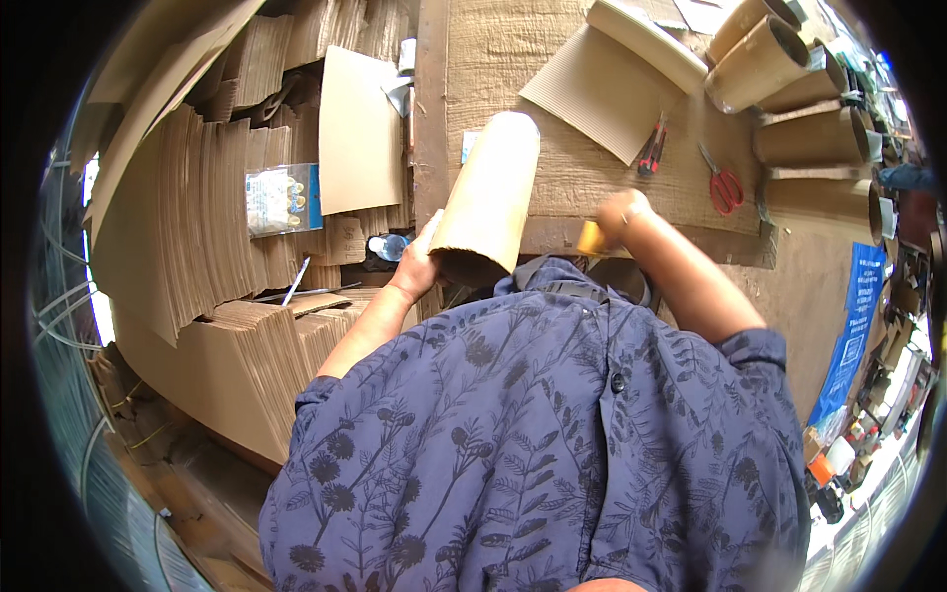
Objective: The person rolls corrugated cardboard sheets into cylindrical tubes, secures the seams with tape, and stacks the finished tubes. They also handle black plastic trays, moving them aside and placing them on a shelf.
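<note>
A wide cardboard tube (492,189) lies across the near left part of the worktable, its open end towards my body. My left hand (418,259) grips this near end from the left side; some of the fingers are hidden by the tube. To the right, my right hand (621,209) is above the table's front edge, blurred by motion. Its fingers are closed around a yellow object (590,238), perhaps a roll of tape, too blurred to tell for sure. A red utility knife (652,152) and red-handled scissors (725,189) lie beyond my right hand.
A partly rolled sheet of corrugated cardboard (599,85) lies at the back of the worktable (488,59). Several cardboard tubes (814,137) line the right side. Stacks of flat cardboard (200,214) fill the left, with a plastic bottle (390,246) beside them.
</note>
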A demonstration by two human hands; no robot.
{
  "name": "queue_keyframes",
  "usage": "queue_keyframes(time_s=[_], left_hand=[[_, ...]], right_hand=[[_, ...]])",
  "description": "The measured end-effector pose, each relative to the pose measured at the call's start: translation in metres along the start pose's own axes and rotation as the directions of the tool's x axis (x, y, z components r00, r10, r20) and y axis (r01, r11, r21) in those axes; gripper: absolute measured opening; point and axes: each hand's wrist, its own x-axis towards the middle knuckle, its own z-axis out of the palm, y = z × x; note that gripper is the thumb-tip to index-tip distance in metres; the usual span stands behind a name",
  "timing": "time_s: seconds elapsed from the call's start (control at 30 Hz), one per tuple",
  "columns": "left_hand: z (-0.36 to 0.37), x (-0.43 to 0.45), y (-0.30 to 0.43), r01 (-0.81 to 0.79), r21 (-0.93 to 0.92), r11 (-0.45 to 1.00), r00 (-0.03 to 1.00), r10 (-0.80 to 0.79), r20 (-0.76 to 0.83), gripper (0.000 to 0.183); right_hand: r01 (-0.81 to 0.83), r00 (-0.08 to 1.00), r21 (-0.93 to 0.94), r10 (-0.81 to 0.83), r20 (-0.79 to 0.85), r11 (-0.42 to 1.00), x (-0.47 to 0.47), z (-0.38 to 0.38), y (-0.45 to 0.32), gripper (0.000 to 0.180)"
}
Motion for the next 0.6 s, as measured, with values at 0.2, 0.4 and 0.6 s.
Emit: queue_keyframes(time_s=[0.2, 0.4, 0.6], left_hand=[[-0.023, 0.023, 0.020, -0.095, 0.033, 0.995, 0.995, 0.096, -0.031, 0.036], [-0.039, 0.054, 0.067, -0.228, 0.206, 0.952, 0.973, 0.217, 0.075, 0.030], [-0.051, 0.086, 0.118, -0.362, 0.194, 0.912, 0.920, 0.316, 0.232, 0.029]], right_hand=[[0.038, 0.842, 0.891, 0.466, -0.273, 0.453, -0.037, 0.076, 0.049, 0.068], [0.807, 0.588, 0.440, 0.609, -0.533, -0.394, 0.019, 0.007, -0.017, 0.072], [0.638, 0.623, 0.701, 0.749, -0.226, -0.319, 0.031, 0.037, -0.025, 0.077]])
